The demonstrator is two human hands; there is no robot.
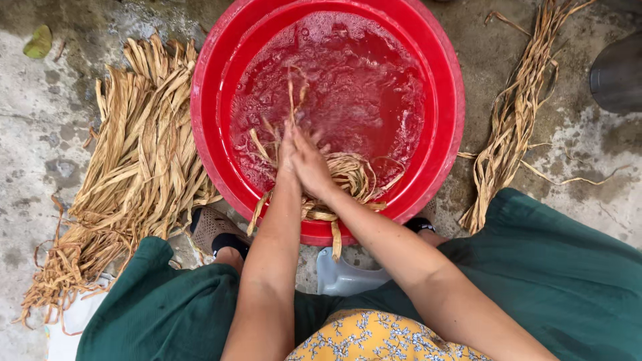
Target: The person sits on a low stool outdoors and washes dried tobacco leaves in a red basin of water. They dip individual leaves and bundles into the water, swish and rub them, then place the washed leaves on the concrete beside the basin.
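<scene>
Far left, a green leaf point(38, 41) lies on the wet concrete floor point(40, 134). Next to it, a big pile of dry tan fibre strips point(134, 167) is spread on the floor, touching the left outer wall of the red basin point(449, 100); this pile looks dry, so likely unwashed. A brown slipper point(215, 230) sits between the pile and the basin, at the hem of the dark green skirt point(568, 281). In the middle, the basin holds foamy water, tinted red by the plastic. The left hand point(287, 150) and the right hand point(311, 164) are pressed together over the near part of the basin, both closed on a wet bundle of strips point(351, 177), seemingly rubbing it; some strips hang over the near rim. Below the rim, a pale grey plastic jug point(341, 277) is partly hidden between the knees. Right of the basin, a smaller bunch of strips point(515, 113) lies apart on the floor; wet or dry is hard to tell. Top right corner, a dark round object point(618, 73), cut off. Judgement: one bundle in the wash, the large left pile untouched, most work left.
</scene>
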